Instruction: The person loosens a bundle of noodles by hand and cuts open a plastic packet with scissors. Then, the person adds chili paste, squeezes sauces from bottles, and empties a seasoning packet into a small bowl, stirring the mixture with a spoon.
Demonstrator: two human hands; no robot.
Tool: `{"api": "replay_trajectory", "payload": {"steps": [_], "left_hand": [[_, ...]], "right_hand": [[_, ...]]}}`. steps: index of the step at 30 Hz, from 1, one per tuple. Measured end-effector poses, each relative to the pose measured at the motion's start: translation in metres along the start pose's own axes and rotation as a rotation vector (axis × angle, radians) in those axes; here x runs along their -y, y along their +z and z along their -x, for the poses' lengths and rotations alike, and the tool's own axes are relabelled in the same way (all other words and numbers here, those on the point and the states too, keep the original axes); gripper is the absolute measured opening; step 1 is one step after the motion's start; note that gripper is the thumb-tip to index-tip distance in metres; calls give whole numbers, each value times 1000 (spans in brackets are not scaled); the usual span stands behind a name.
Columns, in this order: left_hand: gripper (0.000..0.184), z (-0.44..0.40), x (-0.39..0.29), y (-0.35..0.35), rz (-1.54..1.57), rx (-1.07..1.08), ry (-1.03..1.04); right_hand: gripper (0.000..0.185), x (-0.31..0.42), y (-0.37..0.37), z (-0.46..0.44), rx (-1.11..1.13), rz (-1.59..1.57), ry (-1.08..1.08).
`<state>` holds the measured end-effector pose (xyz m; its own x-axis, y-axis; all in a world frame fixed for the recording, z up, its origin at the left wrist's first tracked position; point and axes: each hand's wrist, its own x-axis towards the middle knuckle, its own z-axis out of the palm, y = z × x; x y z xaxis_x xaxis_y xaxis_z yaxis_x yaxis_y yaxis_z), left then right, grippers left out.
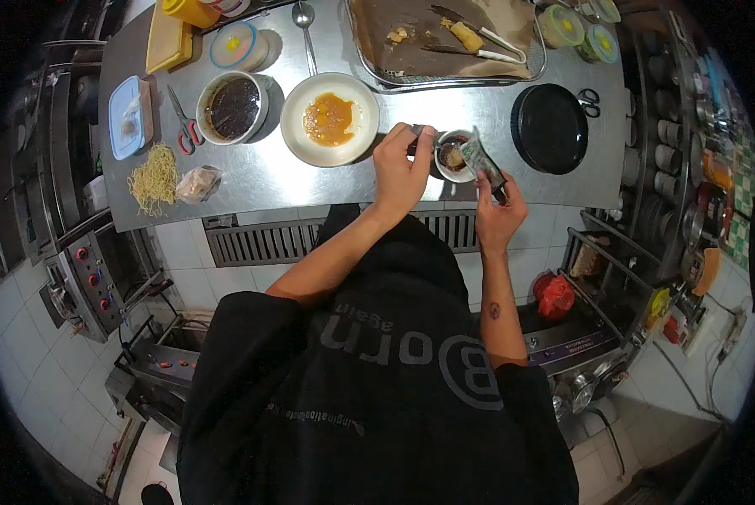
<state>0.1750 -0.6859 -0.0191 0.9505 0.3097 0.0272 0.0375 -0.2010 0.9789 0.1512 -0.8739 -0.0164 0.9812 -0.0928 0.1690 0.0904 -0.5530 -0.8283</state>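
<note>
A small white cup (455, 173) with dark brown liquid and paler grains in it stands near the front edge of the steel table. My left hand (401, 171) is closed at its left side, around a dark handle-like part (416, 140) mostly hidden by the fingers. In my right hand (500, 210) is a dark-and-green sachet (483, 164), tilted with its upper end over the cup's rim. Left of the cup sits a cream bowl (292, 139) with amber sauce (328, 119). Further left is a white bowl (260, 93) of dark liquid.
Noodles (153, 179), a small plastic bag (197, 183), red-handled scissors (187, 130) and a lidded container (131, 118) lie at left. A spoon (304, 25) leans by the bowl. Behind is a lined tray (377, 71) with tongs (504, 47); black plates (551, 129) stand right.
</note>
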Motion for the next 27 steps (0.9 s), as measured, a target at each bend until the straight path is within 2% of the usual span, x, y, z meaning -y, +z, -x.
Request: {"api": "replay_trajectory", "payload": {"steps": [2, 6, 8, 12, 14, 18, 20, 21, 23, 24, 25, 26, 27], "left_hand": [[24, 0, 1, 1, 6, -2, 1], [23, 0, -1, 3, 3, -5, -2], [23, 1, -3, 2, -9, -5, 9], [23, 0, -1, 5, 20, -17, 15], [19, 0, -4, 6, 33, -24, 2], [16, -1, -13, 3, 6, -32, -9], [17, -1, -10, 4, 9, -38, -18], [18, -1, -7, 5, 13, -43, -27], [22, 2, 7, 8, -80, -42, -48], [26, 1, 5, 7, -107, -57, 20], [26, 2, 9, 12, -35, -98, -17], [26, 3, 19, 14, -42, -78, -33], [27, 2, 22, 14, -47, -59, -65]], "right_hand": [[19, -4, 3, 4, -51, -101, 148], [18, -2, 0, 0, -34, -43, 7], [16, -7, 2, 4, -27, -116, 151], [15, -9, 0, 2, -30, -50, 45], [14, -11, 2, 5, -31, -142, 180], [12, -6, 3, -1, -47, -116, 37], [15, -9, 5, 2, -65, -383, 378], [15, -11, 4, 3, -62, -389, 372], [27, -19, 0, 0, -169, -554, 563], [36, -29, -2, 2, -170, -672, 668], [40, -35, -11, 4, -115, -731, 794], [43, -39, -16, 5, -141, -915, 936], [46, -74, -27, 13, -80, -1136, 1024]]}}
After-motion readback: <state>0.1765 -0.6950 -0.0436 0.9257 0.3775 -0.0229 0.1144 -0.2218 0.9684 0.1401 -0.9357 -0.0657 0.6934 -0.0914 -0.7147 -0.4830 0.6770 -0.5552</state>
